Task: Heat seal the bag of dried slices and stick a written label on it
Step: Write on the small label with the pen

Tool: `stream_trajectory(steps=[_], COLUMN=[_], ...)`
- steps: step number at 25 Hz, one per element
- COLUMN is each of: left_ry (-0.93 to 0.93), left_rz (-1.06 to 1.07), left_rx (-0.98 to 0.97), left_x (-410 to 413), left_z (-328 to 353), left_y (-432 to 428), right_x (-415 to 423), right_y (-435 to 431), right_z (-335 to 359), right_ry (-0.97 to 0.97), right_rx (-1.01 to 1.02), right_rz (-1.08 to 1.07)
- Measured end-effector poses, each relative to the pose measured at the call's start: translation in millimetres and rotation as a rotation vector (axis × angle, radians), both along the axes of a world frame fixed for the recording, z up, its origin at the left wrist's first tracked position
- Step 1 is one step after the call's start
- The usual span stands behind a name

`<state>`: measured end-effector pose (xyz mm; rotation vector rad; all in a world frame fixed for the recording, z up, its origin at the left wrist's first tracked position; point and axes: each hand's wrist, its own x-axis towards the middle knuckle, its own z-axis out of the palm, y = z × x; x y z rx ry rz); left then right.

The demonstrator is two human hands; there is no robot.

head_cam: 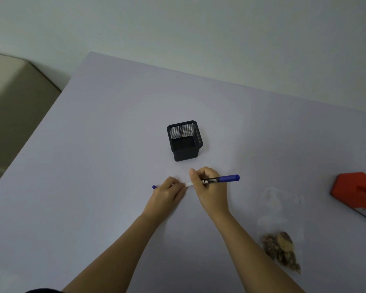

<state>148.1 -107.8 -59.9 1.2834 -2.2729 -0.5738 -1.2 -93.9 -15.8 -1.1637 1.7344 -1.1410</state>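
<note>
**Marker being uncapped or capped, bag waiting at the side**

Nearest the camera, at about 4 o'clock from the hands, the clear bag of dried slices lies flat on the pale table, the brown slices bunched at its near end and its far end empty; whether it is sealed I cannot tell. At centre the right hand is curled around the barrel of a blue marker, which points toward 3 o'clock. The left hand is closed in a loose fist touching the marker's white tip end, and a small blue piece, probably the cap, shows at its 9 o'clock side. I judge this to be the label-writing step. No label is visible, so the next move calls for finding one. At 3 o'clock, well apart, an orange heat sealer sits at the table edge. Beyond the hands, at 12 o'clock, stands an empty black mesh pen holder.
</note>
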Motion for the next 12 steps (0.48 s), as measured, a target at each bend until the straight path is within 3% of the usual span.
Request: stream_trajectory(steps=[3,12], left_ry=[0.018,0.086], left_rz=[-0.034,0.250], left_rx=[-0.036,-0.006], left_x=[-2,-6], left_z=[4,-18], left_y=[-1,30], right_x=[0,-2], right_y=[1,-6], right_z=[-5,-41], right_ry=[0.013,0.028], right_rx=[-0.038,-0.084], right_rz=[0.010,0.034])
